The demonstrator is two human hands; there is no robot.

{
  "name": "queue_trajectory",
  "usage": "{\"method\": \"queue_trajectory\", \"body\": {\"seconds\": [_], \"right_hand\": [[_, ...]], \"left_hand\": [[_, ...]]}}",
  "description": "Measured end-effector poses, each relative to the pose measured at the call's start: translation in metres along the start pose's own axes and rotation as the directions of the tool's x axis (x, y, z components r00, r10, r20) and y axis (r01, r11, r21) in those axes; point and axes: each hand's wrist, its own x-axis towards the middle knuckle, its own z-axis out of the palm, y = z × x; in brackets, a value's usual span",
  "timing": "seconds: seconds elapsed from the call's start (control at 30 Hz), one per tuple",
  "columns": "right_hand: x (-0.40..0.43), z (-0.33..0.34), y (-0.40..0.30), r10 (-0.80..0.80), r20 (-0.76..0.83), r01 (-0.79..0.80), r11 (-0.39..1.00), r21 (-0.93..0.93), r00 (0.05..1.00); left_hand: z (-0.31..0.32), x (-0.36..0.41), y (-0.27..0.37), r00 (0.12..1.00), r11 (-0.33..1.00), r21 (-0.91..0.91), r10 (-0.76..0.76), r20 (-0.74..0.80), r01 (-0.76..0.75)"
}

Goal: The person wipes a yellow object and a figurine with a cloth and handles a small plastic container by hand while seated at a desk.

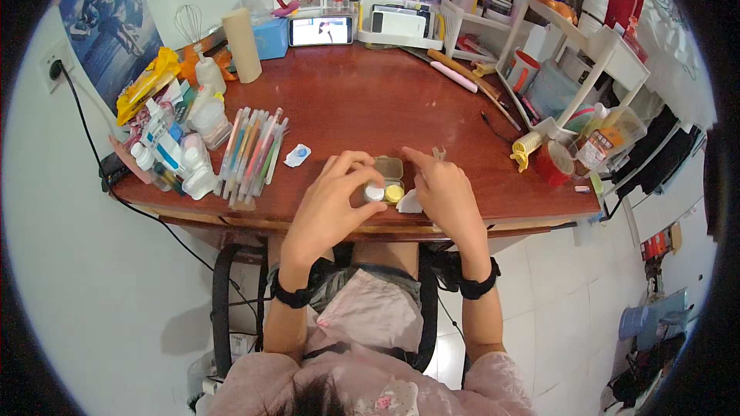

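In front of me on the desk stands a small case (pixel 389 168) with its translucent yellowish lid raised. Two round screw caps sit in it, a white cap (pixel 374 193) on the left and a yellow cap (pixel 394 193) on the right. My left hand (pixel 332 199) has its thumb and index finger on opposite sides of the white cap. My right hand (pixel 445 193) is right of the case, index finger stretched out and the others curled under. A crumpled white scrap (pixel 410 202) lies against it; whether the fingers hold it is hidden.
A foil-like packet with a blue spot (pixel 298 155) lies left of my left hand. Farther left are pens in clear sleeves (pixel 251 150) and plastic bottles (pixel 191 159). A lit phone (pixel 321 31) leans at the back. A white rack (pixel 578 63) and red container (pixel 555 160) stand right.
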Motion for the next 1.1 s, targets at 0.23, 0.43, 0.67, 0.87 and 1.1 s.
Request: {"method": "queue_trajectory", "body": {"seconds": [0.23,0.43,0.67,0.87,1.1], "right_hand": [[0.009,0.005,-0.001,-0.015,0.107,0.010,0.999,0.052,0.994],[0.016,0.004,-0.003,-0.059,0.100,0.052,0.996,0.076,0.993],[0.012,-0.010,-0.013,-0.089,0.051,0.074,0.966,0.247,0.995],[-0.002,-0.010,-0.023,-0.023,0.120,-0.007,0.971,0.241,0.993],[-0.009,-0.004,-0.025,-0.051,0.036,0.045,0.987,0.155,0.998]], "left_hand": [[0.003,0.001,-0.004,0.996,0.996,0.026,0.089,0.021,-0.090],[0.002,0.001,-0.006,0.993,0.992,0.047,0.115,-0.013,-0.115],[0.006,0.004,-0.008,0.978,0.983,0.038,0.182,-0.098,-0.179],[0.002,0.005,-0.006,0.999,0.998,-0.045,0.030,-0.035,-0.031],[-0.007,0.000,-0.011,0.986,0.988,0.040,0.154,-0.065,-0.152]]}}
